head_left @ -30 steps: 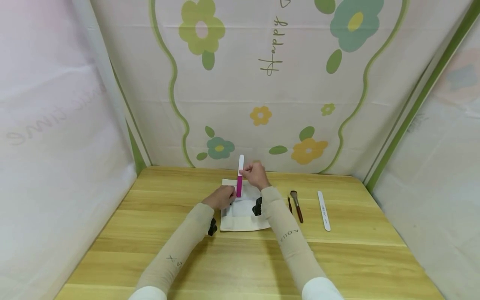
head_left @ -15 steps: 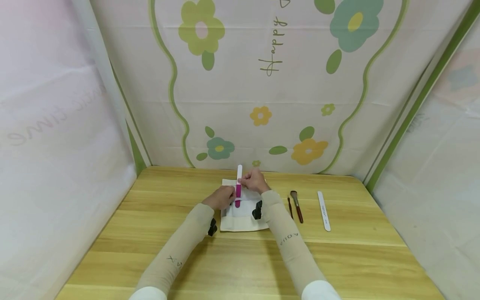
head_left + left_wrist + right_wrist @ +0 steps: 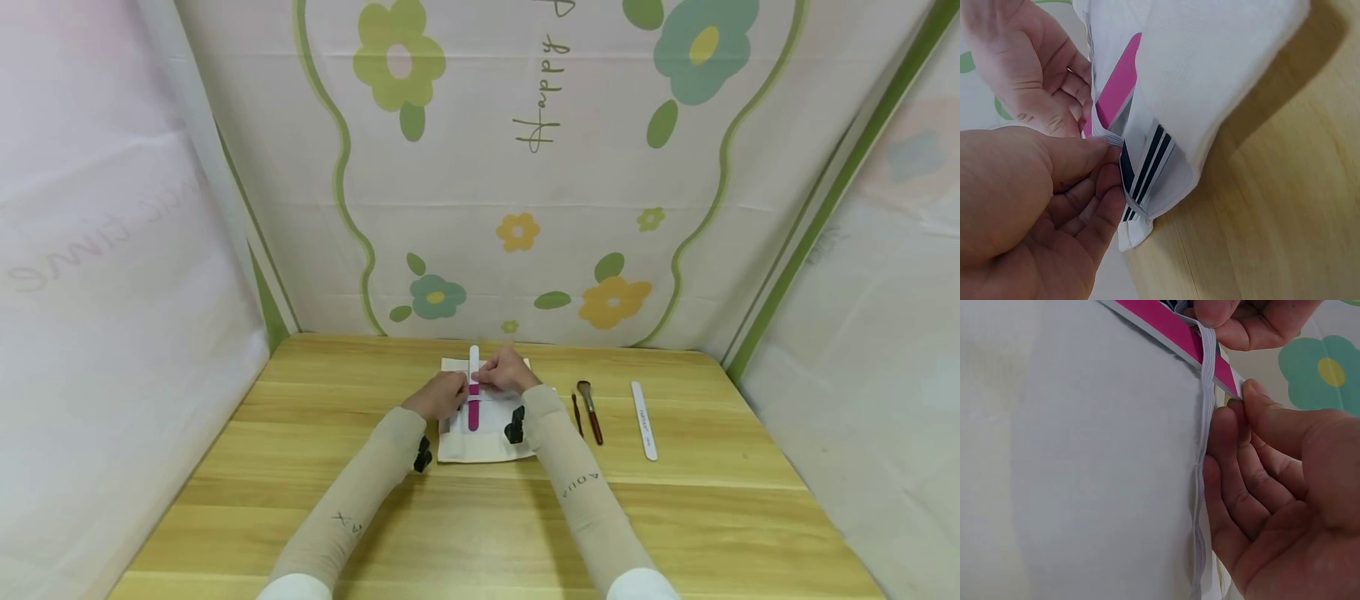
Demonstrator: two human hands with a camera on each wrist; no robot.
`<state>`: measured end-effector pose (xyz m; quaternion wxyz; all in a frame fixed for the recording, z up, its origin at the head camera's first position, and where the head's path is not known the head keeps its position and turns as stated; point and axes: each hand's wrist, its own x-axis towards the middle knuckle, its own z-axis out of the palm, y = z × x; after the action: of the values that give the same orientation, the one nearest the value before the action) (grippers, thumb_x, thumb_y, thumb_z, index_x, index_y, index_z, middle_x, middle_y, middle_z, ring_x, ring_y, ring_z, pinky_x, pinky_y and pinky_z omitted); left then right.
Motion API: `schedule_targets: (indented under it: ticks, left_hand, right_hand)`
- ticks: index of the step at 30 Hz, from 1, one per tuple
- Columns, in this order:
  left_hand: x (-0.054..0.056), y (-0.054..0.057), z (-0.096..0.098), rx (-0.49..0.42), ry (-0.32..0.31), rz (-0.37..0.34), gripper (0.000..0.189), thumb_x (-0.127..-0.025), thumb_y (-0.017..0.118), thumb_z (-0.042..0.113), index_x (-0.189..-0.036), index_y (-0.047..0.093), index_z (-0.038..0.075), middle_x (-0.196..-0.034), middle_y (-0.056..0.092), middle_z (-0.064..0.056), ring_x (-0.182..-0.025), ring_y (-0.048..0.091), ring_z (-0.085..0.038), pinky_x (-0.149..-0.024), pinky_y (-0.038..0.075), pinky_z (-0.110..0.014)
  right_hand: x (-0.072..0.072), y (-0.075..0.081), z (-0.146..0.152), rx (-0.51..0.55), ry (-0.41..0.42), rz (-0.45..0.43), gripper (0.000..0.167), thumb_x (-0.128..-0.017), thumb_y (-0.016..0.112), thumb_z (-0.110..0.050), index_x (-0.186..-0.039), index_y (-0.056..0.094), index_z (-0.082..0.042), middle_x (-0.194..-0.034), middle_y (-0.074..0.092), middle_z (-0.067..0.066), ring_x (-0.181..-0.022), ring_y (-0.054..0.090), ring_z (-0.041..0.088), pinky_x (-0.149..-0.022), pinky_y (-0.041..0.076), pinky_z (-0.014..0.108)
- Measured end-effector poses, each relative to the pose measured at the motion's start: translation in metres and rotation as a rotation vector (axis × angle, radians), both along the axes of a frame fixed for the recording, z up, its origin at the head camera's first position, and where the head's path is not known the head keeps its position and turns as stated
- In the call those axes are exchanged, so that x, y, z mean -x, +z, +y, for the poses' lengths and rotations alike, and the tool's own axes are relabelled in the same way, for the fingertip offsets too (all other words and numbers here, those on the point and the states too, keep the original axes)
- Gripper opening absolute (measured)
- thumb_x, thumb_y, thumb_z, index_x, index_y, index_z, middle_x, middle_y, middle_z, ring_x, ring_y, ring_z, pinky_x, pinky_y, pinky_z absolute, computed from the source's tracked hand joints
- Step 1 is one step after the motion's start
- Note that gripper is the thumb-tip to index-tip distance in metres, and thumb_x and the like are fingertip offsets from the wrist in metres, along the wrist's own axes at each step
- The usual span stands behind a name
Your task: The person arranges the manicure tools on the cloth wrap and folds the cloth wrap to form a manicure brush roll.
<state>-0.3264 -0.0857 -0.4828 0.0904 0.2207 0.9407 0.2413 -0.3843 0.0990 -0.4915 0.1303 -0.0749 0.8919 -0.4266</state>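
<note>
From the head view we see a white cloth case (image 3: pixel 487 452) on the wooden table (image 3: pixel 480 533), with a pink-and-white file (image 3: pixel 473 416) running under its elastic band (image 3: pixel 1207 381) — the left hand (image 3: pixel 441 396) pinches that band, the right hand (image 3: pixel 506 372) the file's white part. A brush (image 3: pixel 591 413), a thin brown tool (image 3: pixel 577 416) and a white strip (image 3: pixel 643 422) lie to the right, before a flowered cloth wall (image 3: pixel 442 183). In the left wrist view we find a dark-striped piece (image 3: pixel 1149 169) in the case too. The right wrist view shows us thumb and fingers gripping the file just beyond the band.
</note>
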Motion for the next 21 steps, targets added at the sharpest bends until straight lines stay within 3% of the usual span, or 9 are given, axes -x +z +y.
schedule_targets:
  ticks: [7,14,21]
  left_hand:
    - [0.000,-0.001,-0.001,-0.004,-0.007,0.031,0.014,-0.109,0.053,0.006,-0.099,0.062,0.004,-0.088,0.062,-0.004,-0.081,0.054,-0.016,-0.078,0.050,-0.032]
    - [-0.001,0.000,-0.001,-0.003,-0.020,0.041,0.014,-0.109,0.052,0.005,-0.101,0.064,0.003,-0.094,0.066,-0.006,-0.085,0.058,-0.016,-0.086,0.055,-0.036]
    - [-0.003,-0.001,-0.001,-0.008,-0.026,0.063,0.015,-0.108,0.053,0.004,-0.099,0.064,0.004,-0.094,0.067,-0.006,-0.087,0.060,-0.017,-0.088,0.056,-0.039]
  right_hand:
    - [-0.004,0.005,0.001,-0.021,0.048,-0.072,0.017,-0.096,0.080,-0.020,-0.088,0.085,-0.006,-0.080,0.080,0.003,-0.065,0.066,0.008,-0.060,0.053,0.021]
    - [-0.007,0.010,0.000,-0.051,0.080,-0.140,0.022,-0.095,0.080,-0.019,-0.080,0.082,-0.003,-0.078,0.079,0.004,-0.064,0.064,0.011,-0.061,0.054,0.022]
    - [-0.003,0.010,-0.005,-0.159,0.041,-0.121,0.028,-0.091,0.084,-0.026,-0.075,0.081,-0.004,-0.074,0.079,0.002,-0.061,0.061,0.011,-0.058,0.049,0.025]
